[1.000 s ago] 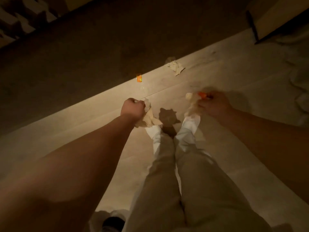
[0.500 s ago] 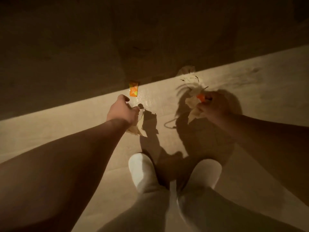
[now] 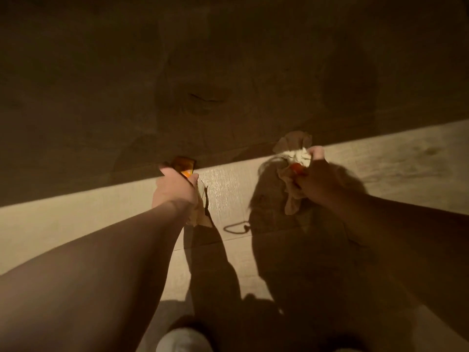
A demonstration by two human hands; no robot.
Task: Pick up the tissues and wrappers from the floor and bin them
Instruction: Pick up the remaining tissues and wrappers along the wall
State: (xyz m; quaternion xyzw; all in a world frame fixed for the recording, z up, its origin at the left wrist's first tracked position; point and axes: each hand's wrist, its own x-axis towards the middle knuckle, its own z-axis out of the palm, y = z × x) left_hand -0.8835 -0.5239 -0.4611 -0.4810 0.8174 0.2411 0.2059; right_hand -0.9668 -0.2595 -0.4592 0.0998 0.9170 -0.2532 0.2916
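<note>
My left hand [image 3: 175, 190] holds a crumpled tissue [image 3: 199, 217] that hangs below it, and its fingertips touch an orange wrapper [image 3: 184, 165] lying on the floor at the shadow's edge. My right hand [image 3: 317, 179] grips a tissue bundle [image 3: 291, 199] and a small orange wrapper [image 3: 296, 168], while its fingers pinch another crumpled tissue [image 3: 294, 148] on the floor. Whether that floor tissue is lifted I cannot tell.
Pale wood-look floor [image 3: 393, 158] is lit in a diagonal band; beyond it the floor [image 3: 228, 72] lies in deep shadow. A thin dark loop [image 3: 234, 228] lies on the floor between my arms. My white-socked foot [image 3: 182, 340] shows at the bottom.
I have leaned forward and both hands have dropped to the floor. The left hand reached the orange wrapper; the right hand reached the crumpled tissue farther right.
</note>
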